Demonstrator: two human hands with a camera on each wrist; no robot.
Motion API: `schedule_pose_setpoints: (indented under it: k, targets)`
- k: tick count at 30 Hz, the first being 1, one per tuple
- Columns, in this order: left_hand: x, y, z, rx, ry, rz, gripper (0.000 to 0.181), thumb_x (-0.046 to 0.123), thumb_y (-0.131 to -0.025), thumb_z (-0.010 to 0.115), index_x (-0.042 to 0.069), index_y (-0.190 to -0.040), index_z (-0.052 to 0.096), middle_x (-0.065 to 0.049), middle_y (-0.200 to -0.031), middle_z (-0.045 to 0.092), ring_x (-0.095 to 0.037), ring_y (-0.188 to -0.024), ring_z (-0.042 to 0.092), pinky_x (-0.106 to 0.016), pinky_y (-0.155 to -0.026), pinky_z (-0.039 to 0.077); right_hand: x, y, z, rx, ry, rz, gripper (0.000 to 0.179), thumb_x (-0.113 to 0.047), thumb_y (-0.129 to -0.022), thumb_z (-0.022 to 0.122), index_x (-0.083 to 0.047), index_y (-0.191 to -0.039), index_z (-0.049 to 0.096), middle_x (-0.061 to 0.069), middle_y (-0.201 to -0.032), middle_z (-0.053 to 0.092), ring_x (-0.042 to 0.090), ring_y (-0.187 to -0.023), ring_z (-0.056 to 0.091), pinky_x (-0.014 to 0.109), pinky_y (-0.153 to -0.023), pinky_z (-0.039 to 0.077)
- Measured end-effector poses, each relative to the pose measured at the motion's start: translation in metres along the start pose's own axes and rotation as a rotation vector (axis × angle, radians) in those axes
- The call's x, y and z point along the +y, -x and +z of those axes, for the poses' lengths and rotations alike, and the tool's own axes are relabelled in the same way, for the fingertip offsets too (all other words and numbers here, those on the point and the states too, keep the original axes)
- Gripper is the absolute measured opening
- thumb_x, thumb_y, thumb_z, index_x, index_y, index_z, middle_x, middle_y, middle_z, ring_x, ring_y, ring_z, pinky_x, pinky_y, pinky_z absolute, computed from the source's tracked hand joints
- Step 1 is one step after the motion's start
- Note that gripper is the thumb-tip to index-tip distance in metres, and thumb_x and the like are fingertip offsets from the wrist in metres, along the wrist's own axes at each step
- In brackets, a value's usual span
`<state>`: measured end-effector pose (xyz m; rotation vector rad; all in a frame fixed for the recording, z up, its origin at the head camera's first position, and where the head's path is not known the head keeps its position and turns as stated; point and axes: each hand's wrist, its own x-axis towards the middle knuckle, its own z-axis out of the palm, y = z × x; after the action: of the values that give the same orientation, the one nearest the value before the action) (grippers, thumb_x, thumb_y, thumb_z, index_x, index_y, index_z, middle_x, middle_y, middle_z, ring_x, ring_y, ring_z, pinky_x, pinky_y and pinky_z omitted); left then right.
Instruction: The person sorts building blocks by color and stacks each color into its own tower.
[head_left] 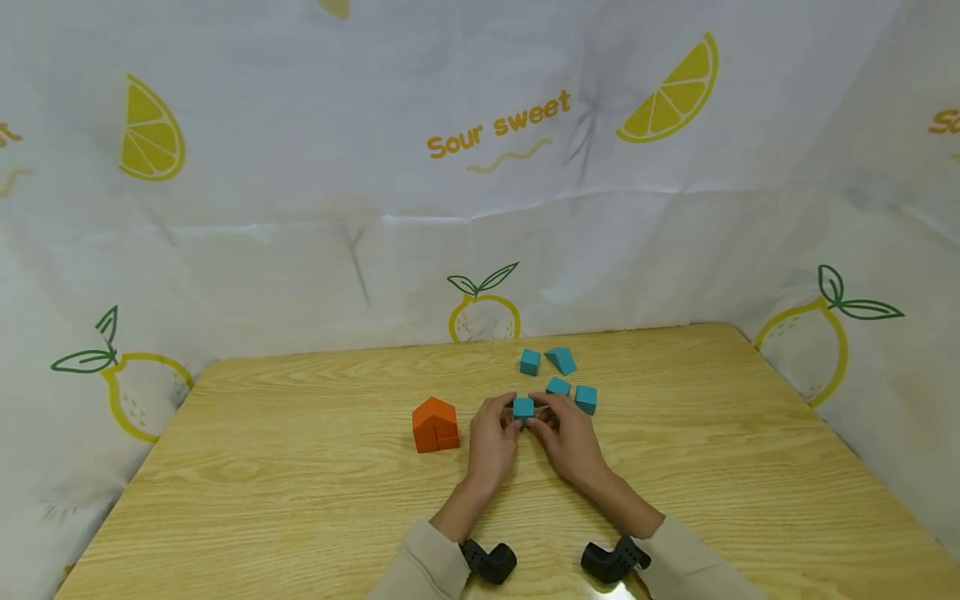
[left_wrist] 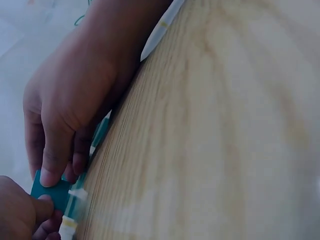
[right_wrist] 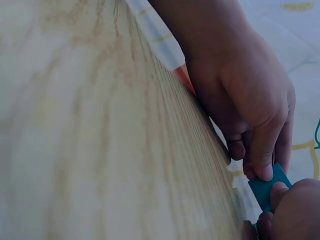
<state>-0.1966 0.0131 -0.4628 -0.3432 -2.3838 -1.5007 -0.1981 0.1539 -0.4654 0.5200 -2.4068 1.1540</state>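
Both hands meet over the table around a small blue cube [head_left: 523, 407]. The left hand [head_left: 491, 446] pinches its left side between thumb and fingers, and the right hand [head_left: 572, 439] pinches the right side. In the left wrist view, the right hand [left_wrist: 75, 90] has its thumb on the blue block [left_wrist: 55, 196], with the left hand [left_wrist: 17, 212] opposite. The right wrist view shows the left hand's thumb [right_wrist: 262, 167] on one face. The hands hide parts of the cube.
An orange house-shaped block group [head_left: 435, 427] stands left of the hands. Behind and right are more blue blocks: a cube [head_left: 530, 362], a wedge [head_left: 561, 360], another cube [head_left: 587, 399] and a partly hidden block [head_left: 558, 386]. A lemon-print sheet [head_left: 315, 275] hangs behind the wooden table [head_left: 285, 483].
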Motion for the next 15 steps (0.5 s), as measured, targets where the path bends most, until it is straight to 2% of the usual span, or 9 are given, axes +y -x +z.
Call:
schedule_pose_setpoints:
  k: [7,11,15]
  targets:
    - [0.007,0.011,-0.001,0.013,0.023,0.048,0.037,-0.008,-0.088,0.063,-0.005,-0.125,0.059,-0.012,-0.111,0.058,-0.012,-0.072,0.051,-0.023,-0.060,0.045,-0.003,0.008,-0.003,0.054,-0.019,-0.099,0.038,0.005,-0.082,0.071,0.002,-0.118,0.063,0.010,-0.095,0.061,0.019,-0.076,0.062,0.028,-0.064,0.052]
    - [0.008,0.018,-0.004,0.030,0.008,0.070,0.037,-0.008,-0.086,0.065,-0.005,-0.123,0.060,-0.011,-0.109,0.058,-0.011,-0.071,0.050,-0.023,-0.060,0.045,-0.006,0.013,-0.004,0.045,-0.029,-0.082,0.037,0.005,-0.082,0.071,-0.001,-0.119,0.063,0.006,-0.093,0.061,0.016,-0.077,0.062,0.027,-0.065,0.052]
    - [0.006,0.025,-0.010,0.024,0.002,0.060,0.037,-0.005,-0.086,0.066,-0.003,-0.122,0.060,-0.009,-0.107,0.059,-0.011,-0.072,0.051,-0.023,-0.061,0.045,-0.009,0.017,-0.003,0.006,-0.041,-0.065,0.037,0.002,-0.084,0.071,-0.003,-0.120,0.063,0.002,-0.092,0.061,0.012,-0.079,0.060,0.026,-0.066,0.051]
